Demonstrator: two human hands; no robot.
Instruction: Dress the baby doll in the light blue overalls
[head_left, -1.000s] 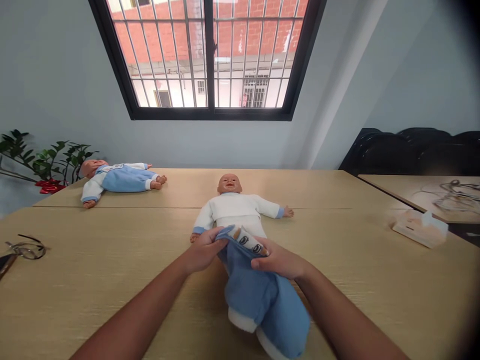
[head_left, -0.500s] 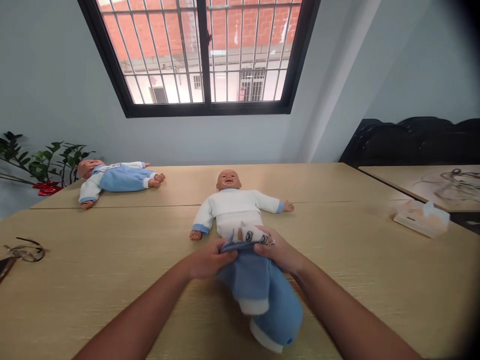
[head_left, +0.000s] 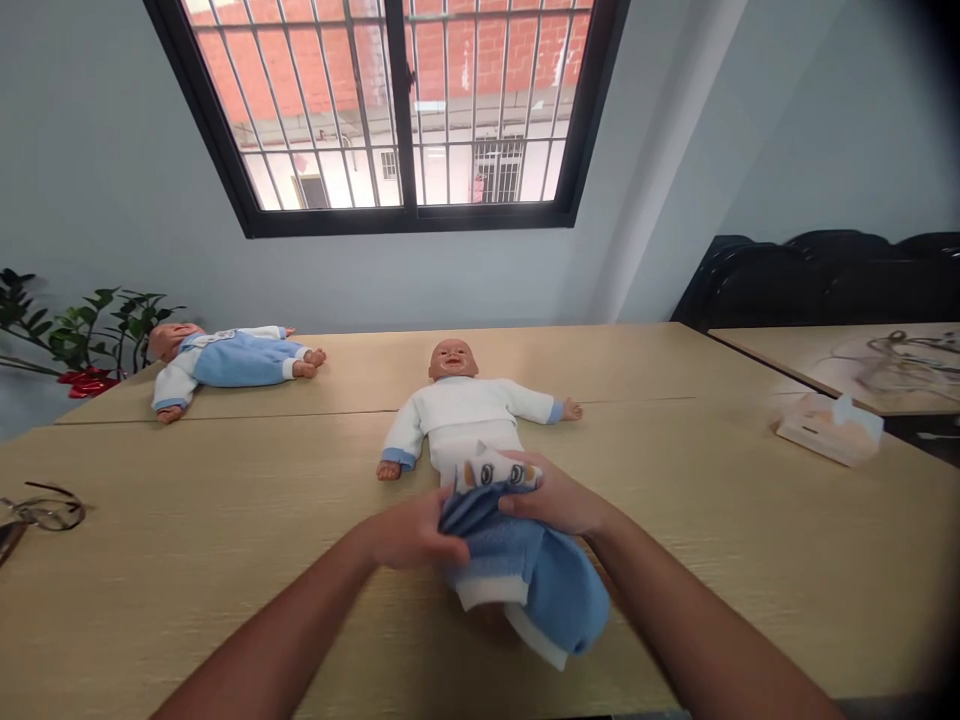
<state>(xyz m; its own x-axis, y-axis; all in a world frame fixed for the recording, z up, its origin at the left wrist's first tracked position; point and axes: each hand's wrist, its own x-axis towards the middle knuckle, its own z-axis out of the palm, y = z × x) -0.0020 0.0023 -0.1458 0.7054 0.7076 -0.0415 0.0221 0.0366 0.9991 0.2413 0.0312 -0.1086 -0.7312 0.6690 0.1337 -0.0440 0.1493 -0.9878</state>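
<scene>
No text, label, brand or number can be read anywhere

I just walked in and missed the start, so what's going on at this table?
A person's left hand and right hand are holding blue pants near the waist, over the lower body of a doll. It lies face up on the table in a white top. How far its legs are inside the pants is hard to tell. A second doll lies farther back, on the left.

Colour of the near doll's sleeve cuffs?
The cuffs are light blue, best seen in the head view.
</scene>
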